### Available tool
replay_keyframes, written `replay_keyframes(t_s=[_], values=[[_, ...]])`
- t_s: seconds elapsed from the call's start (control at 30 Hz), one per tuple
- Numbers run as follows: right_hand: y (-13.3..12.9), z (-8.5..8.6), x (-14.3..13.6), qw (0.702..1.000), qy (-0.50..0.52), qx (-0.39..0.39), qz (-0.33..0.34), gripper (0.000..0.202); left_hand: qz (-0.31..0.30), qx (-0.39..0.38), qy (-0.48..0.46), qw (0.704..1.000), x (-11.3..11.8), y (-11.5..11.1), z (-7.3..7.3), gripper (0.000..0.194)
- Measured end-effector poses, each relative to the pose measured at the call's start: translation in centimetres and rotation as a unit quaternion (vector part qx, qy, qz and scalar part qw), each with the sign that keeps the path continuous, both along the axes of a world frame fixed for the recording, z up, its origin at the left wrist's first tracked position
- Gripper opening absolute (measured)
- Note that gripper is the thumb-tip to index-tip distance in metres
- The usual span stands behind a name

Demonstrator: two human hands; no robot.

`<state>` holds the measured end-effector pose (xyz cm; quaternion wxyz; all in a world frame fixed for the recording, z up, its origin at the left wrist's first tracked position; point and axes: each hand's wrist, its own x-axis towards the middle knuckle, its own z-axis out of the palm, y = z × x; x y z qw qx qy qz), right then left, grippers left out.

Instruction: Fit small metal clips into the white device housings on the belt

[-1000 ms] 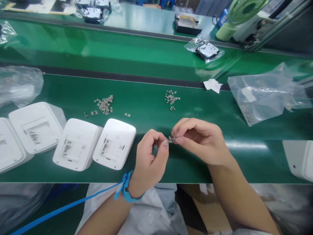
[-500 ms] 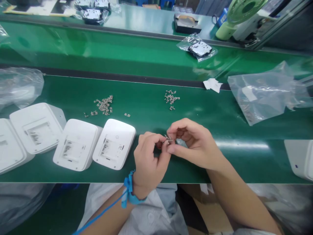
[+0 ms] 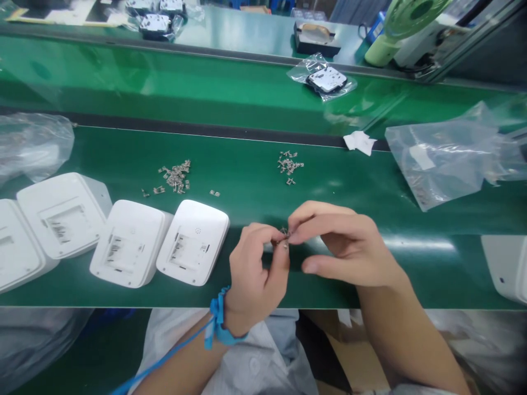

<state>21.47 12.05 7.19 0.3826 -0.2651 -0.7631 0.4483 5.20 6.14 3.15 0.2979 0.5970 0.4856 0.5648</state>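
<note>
Right hand (image 3: 352,247) has loosened, thumb apart, fingertips at the metal clips (image 3: 284,238); left hand (image 3: 257,274) pinches them: steady wins!

Illumination was bright and even, with a whitish streak of glare on the green table (image 3: 247,203) at right of center and paler reflections across the upper band. Soft shadow lay beneath the hands. Fine detail between the fingertips was indistinct, the far background soft, and the upper right corner dark.
</note>
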Motion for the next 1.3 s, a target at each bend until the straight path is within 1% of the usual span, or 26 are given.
replay_keyframes(t_s=[0.03, 0.1, 0.17, 0.2, 0.3, 0.4, 0.47, 0.57, 0.7, 0.77, 0.93, 1.03, 1.13, 1.2, 1.23, 1.27, 1.3], values=[[0.1, 0.0, 0.1, 1.0, 0.006, -0.018, -0.001, 0.022, -0.034, -0.03, -0.064, 0.997, -0.1, 0.1, 0.1, 0.008], [0.2, -0.2, 0.1, 0.999, 0.005, -0.045, -0.012, 0.027, -0.086, -0.085, -0.171, 0.978, -0.2, 0.2, 0.2, 0.005], [0.1, -0.5, -0.1, 0.999, -0.006, -0.045, -0.018, 0.025, -0.107, -0.111, -0.218, 0.964, -0.3, 0.3, 0.2, 0.006], [0.0, -0.7, -0.3, 0.999, -0.008, -0.037, -0.021, 0.022, -0.105, -0.114, -0.219, 0.963, -0.4, 0.3, 0.2, 0.006], [-0.2, -0.8, -0.5, 0.999, 0.002, -0.024, -0.044, 0.013, -0.085, -0.107, -0.183, 0.974, -0.5, 0.3, 0.1, 0.008], [-0.3, -0.6, -0.5, 0.997, 0.006, -0.06, -0.056, 0.009, -0.088, -0.104, -0.162, 0.977, -0.5, 0.3, 0.1, 0.009], [-0.3, -0.4, -0.5, 0.994, 0.009, -0.086, -0.06, 0.006, -0.089, -0.094, -0.154, 0.979, -0.5, 0.3, 0.1, 0.013], [-0.3, -0.4, -0.4, 0.992, 0.018, -0.109, -0.056, 0.004, -0.078, -0.055, -0.12, 0.988, -0.4, 0.4, 0.1, 0.023], [-0.4, -0.4, -0.4, 0.991, 0.023, -0.118, -0.05, 0.007, -0.059, 0.005, -0.051, 0.997, -0.3, 0.5, -0.1, 0.022], [-0.3, -0.4, -0.4, 0.991, 0.022, -0.121, -0.053, 0.008, -0.044, -0.002, -0.038, 0.998, -0.3, 0.6, -0.1, 0.02], [0.1, -0.8, -0.2, 0.989, -0.013, -0.134, -0.057, 0.006, -0.022, -0.059, -0.033, 0.997, -0.3, 0.9, -0.5, 0.016], [0.6, -1.3, 0.1, 0.986, -0.046, -0.139, -0.083, 0.004, -0.022, -0.102, -0.056, 0.993, -0.4, 1.0, -0.8, 0.023], [1.1, -1.7, 0.4, 0.98, -0.07, -0.138, -0.124, 0.005, -0.045, -0.127, -0.137, 0.981, -0.7, 1.0, -0.7, 0.025], [1.4, -1.8, 0.6, 0.976, -0.086, -0.137, -0.149, 0.005, -0.084, -0.105, -0.214, 0.967, -0.9, 0.9, -0.4, 0.03], [1.6, -1.8, 0.7, 0.974, -0.098, -0.131, -0.159, 0.006, -0.104, -0.084, -0.245, 0.96, -1.1, 0.8, -0.2, 0.035], [1.7, -1.9, 0.8, 0.972, -0.111, -0.121, -0.166, 0.008, -0.118, -0.059, -0.262, 0.956, -1.2, 0.7, 0.1, 0.04], [1.8, -1.9, 0.9, 0.972, -0.128, -0.103, -0.17, 0.009, -0.122, -0.039, -0.259, 0.957, -1.4, 0.5, 0.3, 0.041]])
